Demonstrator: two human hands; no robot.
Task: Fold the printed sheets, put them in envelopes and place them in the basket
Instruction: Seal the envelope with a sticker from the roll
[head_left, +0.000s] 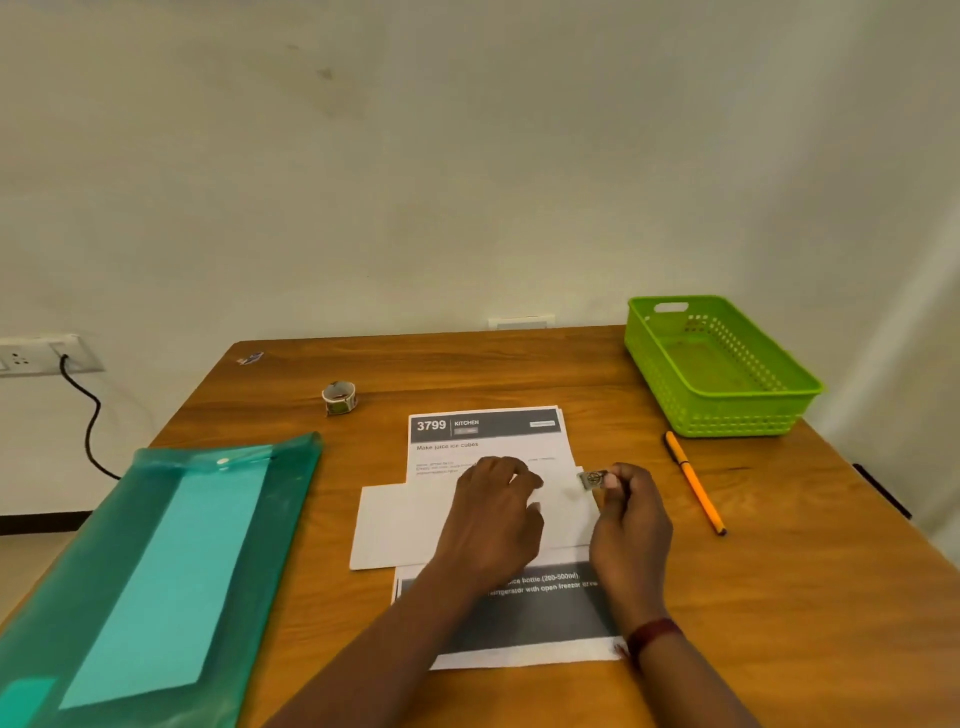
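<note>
Centre of frame, on the wooden table (779, 597), a white envelope (400, 525) is lying flat w/ its long axis running left–right. Its left end is sticking out past the paper beneath; its right part is mostly hidden by the hands. It's resting on the printed sheets (488, 436), a stack w/ its long axis running crosswise to the envelope, bottom to top of frame. The dark header "3799 KITCHEN" is pointing to the upper edge, and a second dark band is showing at the lower end.

The left hand (493, 509) is lying palm-down on the envelope's middle, fingers only slightly bent, pressing it flat. The right hand (631, 514) is pinching a small sticker (592, 479) btwn thumb & fingertips, right at the envelope's right end. Can't tell if the sticker is touching the paper. A dark red band (652, 631) is sitting on that wrist.

Right of the sheets, an orange pen (693, 480) is lying diagonally, upper left to lower right, apart from the stack. Upper right, a green basket (727, 415) is sitting at the table's far corner.

Upper left of the sheets, a sticker roll (338, 397) is standing alone. Lower left, a green see-through folder (291, 493) is lying over the table's left side w/ a pale sheet (171, 571) inside. At the left edge, a wall socket (31, 356) is showing w/ a black cable (91, 415) hanging down.
</note>
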